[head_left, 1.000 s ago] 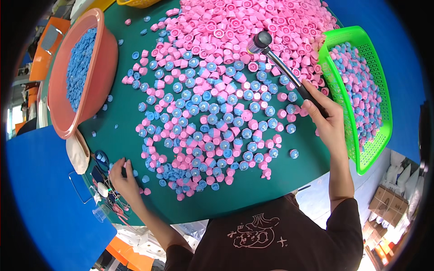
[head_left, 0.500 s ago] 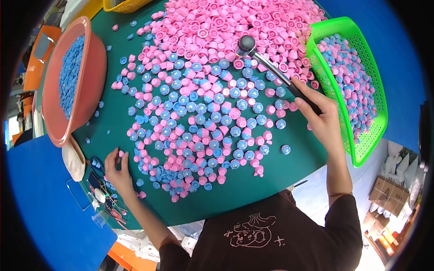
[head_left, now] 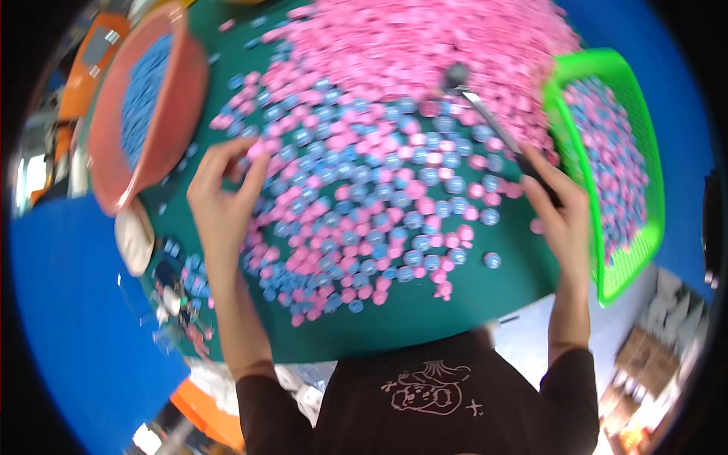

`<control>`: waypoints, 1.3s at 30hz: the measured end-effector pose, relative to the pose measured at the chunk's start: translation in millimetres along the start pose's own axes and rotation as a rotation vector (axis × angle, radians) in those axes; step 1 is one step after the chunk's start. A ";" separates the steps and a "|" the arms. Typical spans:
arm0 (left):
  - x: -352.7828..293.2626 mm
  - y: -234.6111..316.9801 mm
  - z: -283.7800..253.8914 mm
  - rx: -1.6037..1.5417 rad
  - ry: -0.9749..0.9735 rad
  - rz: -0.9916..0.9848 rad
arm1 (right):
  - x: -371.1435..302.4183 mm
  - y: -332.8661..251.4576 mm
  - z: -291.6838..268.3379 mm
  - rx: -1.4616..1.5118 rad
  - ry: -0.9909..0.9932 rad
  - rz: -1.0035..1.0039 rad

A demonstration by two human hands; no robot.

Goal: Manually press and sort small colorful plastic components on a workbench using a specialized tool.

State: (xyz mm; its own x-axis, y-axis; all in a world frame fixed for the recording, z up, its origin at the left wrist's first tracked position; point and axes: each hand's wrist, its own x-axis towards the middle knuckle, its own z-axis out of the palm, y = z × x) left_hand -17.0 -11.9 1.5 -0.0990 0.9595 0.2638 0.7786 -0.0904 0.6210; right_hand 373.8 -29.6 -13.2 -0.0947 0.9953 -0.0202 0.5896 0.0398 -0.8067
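Note:
A hammer (head_left: pixel 497 121) with a round black head, metal shaft and dark grip is in my right hand (head_left: pixel 565 205). Its head lies over the edge of the pink heap. My left hand (head_left: pixel 220 189) is at the left side of the scattered pieces, fingers curled, a small pink cup (head_left: pixel 253 149) seemingly pinched between thumb and fingertips, though blurred. Around and between the hands lie many small pink cups and blue-topped pieces (head_left: pixel 428 177), some blue tops joined to pink cups. Loose blue pieces (head_left: pixel 282 280) gather near the front left.
Pink cups form a large heap (head_left: pixel 425 45) at the back of the green table (head_left: pixel 485 296). A salmon basin (head_left: pixel 186 83) of blue pieces stands at left. The green basket (head_left: pixel 652 227) at right holds pink-and-blue pieces. A beige pouch (head_left: pixel 135 241) and small clutter lie front left.
My left hand has moved up and right, from the table's left side to the scattered pieces. The view has shifted, and my right hand keeps hold of the hammer.

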 end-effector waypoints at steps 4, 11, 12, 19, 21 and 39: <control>-12.1 -57.3 -49.3 -0.072 0.231 -0.253 | -14.0 4.6 -15.0 0.081 -0.005 0.238; -125.4 -125.5 -111.9 0.222 0.202 -0.528 | -6.2 29.1 -1.2 0.120 -0.026 0.129; -136.4 -134.9 -110.9 0.207 0.198 -0.504 | -4.2 21.0 1.4 0.100 -0.038 0.128; -157.3 -118.0 -109.9 0.393 0.307 -0.500 | -4.7 8.7 4.9 0.061 -0.030 0.111; -162.9 -116.4 -111.9 0.425 0.243 -0.479 | -6.2 3.1 5.2 0.054 -0.027 0.105; -143.3 -100.1 -57.0 0.433 0.071 -0.028 | -15.4 -4.5 0.9 0.045 0.040 -0.002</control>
State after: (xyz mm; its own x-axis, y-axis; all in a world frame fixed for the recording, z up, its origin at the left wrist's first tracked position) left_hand -116.1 -155.6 -56.4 -0.1541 0.9378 0.3112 0.9616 0.0698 0.2656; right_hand 371.9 -45.2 -9.7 -0.0631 0.9980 0.0049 0.5524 0.0390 -0.8327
